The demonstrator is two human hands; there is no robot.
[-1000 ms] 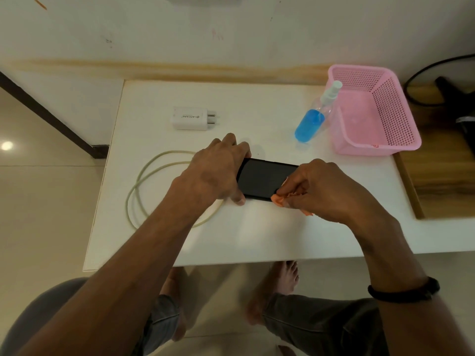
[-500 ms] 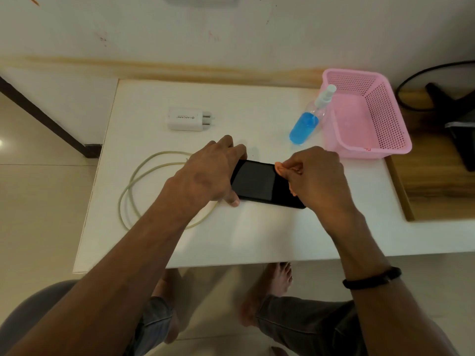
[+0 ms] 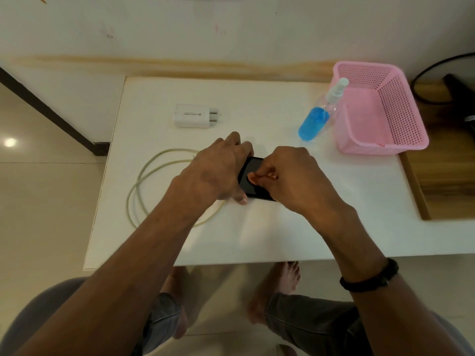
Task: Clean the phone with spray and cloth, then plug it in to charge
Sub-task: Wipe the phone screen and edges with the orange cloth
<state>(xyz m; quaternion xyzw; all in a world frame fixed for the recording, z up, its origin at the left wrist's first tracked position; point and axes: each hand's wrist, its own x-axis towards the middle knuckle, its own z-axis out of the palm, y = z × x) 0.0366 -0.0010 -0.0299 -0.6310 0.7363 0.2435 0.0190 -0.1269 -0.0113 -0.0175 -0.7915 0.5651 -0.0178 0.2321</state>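
Table [image 3: 257, 235] supports everything: you work on its white top, with the phone [image 3: 253, 186] lying flat near the centre. Your left hand [image 3: 218, 173] curls over the phone's left end and pins it by the edges, thumb at the near side. Your right hand [image 3: 290, 181] pinches a small orange cloth [image 3: 262, 177], bunched tight, and presses it onto the dark screen just right of the left hand's hold. Treat the phone as rigid, smooth and probably slippery once damp; hold it by the long edges, not the glass. The cloth is soft and light. Beyond your right hand, the spray bottle [image 3: 314, 122] leans on the pink basket [image 3: 385, 116]. Left of the hold lie the coiled cable [image 3: 154, 181] and, farther back, the charger [image 3: 194, 116], both untouched.
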